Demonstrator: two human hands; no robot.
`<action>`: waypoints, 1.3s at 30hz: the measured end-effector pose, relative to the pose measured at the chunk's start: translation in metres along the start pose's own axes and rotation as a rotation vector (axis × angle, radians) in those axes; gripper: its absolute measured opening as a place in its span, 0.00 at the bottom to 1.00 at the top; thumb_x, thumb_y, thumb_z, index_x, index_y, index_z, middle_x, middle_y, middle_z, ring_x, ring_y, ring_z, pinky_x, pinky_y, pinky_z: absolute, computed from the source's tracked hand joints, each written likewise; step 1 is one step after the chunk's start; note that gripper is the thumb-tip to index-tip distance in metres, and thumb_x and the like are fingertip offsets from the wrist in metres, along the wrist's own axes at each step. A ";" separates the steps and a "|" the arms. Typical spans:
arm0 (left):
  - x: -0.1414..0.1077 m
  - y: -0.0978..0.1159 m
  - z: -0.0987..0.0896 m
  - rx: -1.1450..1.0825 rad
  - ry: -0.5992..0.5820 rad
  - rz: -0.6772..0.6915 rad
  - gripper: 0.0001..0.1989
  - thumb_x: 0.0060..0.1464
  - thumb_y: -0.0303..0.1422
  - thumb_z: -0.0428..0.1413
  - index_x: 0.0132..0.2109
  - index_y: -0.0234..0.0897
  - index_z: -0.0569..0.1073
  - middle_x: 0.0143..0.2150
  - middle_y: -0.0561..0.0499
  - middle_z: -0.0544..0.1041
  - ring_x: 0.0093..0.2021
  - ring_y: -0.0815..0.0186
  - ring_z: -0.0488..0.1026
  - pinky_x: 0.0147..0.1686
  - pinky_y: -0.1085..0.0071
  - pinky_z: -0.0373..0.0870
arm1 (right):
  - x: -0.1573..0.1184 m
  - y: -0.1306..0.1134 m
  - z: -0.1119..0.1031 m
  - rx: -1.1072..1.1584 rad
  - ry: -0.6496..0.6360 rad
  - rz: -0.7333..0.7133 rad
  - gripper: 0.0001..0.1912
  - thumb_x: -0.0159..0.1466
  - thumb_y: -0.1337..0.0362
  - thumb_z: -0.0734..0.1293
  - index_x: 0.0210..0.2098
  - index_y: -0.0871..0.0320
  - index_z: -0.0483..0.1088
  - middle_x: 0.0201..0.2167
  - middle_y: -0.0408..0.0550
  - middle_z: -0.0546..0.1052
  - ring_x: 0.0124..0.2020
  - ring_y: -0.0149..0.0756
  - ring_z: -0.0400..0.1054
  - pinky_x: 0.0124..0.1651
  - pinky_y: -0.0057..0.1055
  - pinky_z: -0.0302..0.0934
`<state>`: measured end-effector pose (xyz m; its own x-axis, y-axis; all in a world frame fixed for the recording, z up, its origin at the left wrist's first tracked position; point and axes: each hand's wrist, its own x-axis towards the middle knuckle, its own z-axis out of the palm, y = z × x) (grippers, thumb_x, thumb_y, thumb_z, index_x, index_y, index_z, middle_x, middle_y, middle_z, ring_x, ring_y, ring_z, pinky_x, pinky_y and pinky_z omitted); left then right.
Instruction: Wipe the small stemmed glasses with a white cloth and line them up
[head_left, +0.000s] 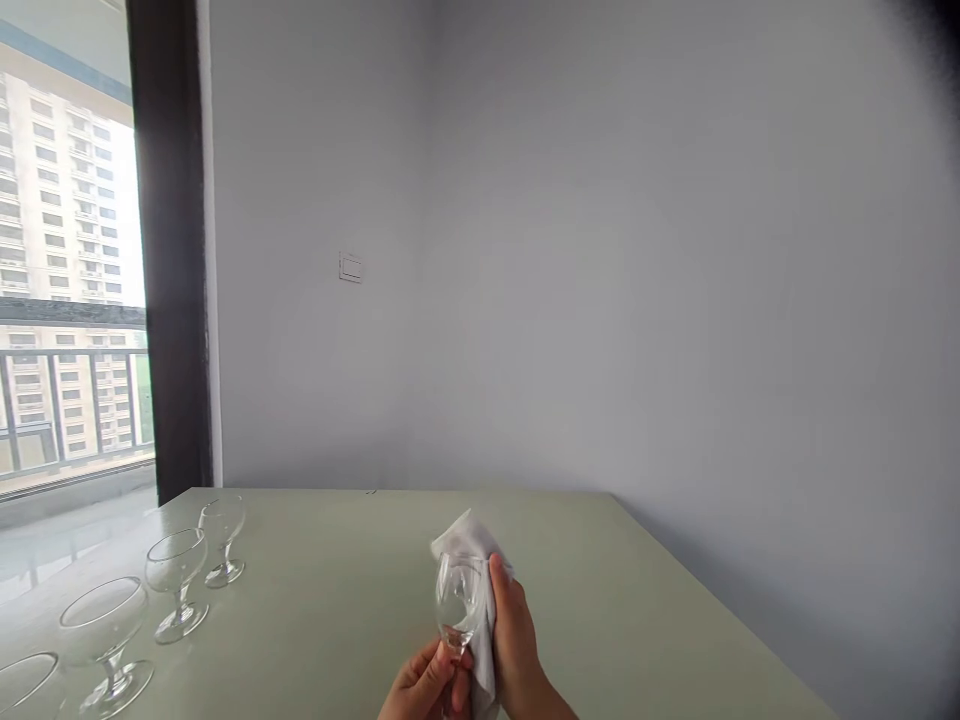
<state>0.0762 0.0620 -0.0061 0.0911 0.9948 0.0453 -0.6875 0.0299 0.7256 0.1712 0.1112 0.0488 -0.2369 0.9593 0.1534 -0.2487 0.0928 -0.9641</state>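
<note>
Near the front of the table, my left hand (427,685) grips a clear stemmed glass (455,598) low down, around its stem, with the bowl upward. A white cloth (484,655) is in my right hand (514,630), pressed against the right side of the bowl, with the thumb near the rim. Part of the cloth stands up behind the glass. The fingers of my right hand are mostly hidden behind the cloth, and the foot of the glass is hard to make out.
Several similar stemmed glasses stand in a row along the left side of the pale green table (322,600), among them a near one (114,665) and a far one (225,540). Grey walls (600,250) bound the table behind and at right. A window is at left.
</note>
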 end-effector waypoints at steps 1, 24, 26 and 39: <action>0.000 0.000 0.000 -0.017 -0.020 0.004 0.20 0.38 0.48 0.64 0.27 0.34 0.74 0.14 0.58 0.65 0.13 0.79 0.56 0.17 0.79 0.49 | -0.001 -0.002 0.005 0.107 -0.068 0.182 0.34 0.59 0.38 0.52 0.28 0.60 0.74 0.14 0.46 0.71 0.25 0.42 0.71 0.27 0.34 0.67; -0.001 0.038 -0.013 0.317 0.266 0.135 0.32 0.32 0.48 0.65 0.46 0.38 0.74 0.50 0.40 0.75 0.53 0.46 0.67 0.51 0.56 0.62 | -0.002 0.046 0.001 0.438 -0.361 0.333 0.26 0.46 0.43 0.72 0.23 0.62 0.68 0.16 0.41 0.67 0.20 0.29 0.61 0.27 0.27 0.54; -0.002 0.035 -0.011 0.265 0.228 0.077 0.32 0.32 0.47 0.65 0.46 0.37 0.74 0.49 0.39 0.76 0.51 0.46 0.69 0.50 0.56 0.64 | -0.003 0.042 -0.001 0.434 -0.416 0.397 0.26 0.45 0.44 0.73 0.23 0.63 0.69 0.16 0.41 0.67 0.19 0.27 0.59 0.26 0.26 0.52; 0.012 0.034 -0.047 0.433 0.402 0.099 0.36 0.28 0.41 0.69 0.45 0.37 0.63 0.35 0.38 0.80 0.39 0.53 0.76 0.39 0.64 0.69 | 0.004 0.067 -0.008 -0.331 -0.124 0.125 0.27 0.48 0.41 0.68 0.25 0.62 0.71 0.22 0.44 0.70 0.26 0.32 0.62 0.29 0.28 0.55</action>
<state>0.0202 0.0800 -0.0131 -0.2957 0.9523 -0.0750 -0.3145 -0.0230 0.9490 0.1610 0.1237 -0.0169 -0.3632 0.9310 0.0351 0.1021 0.0772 -0.9918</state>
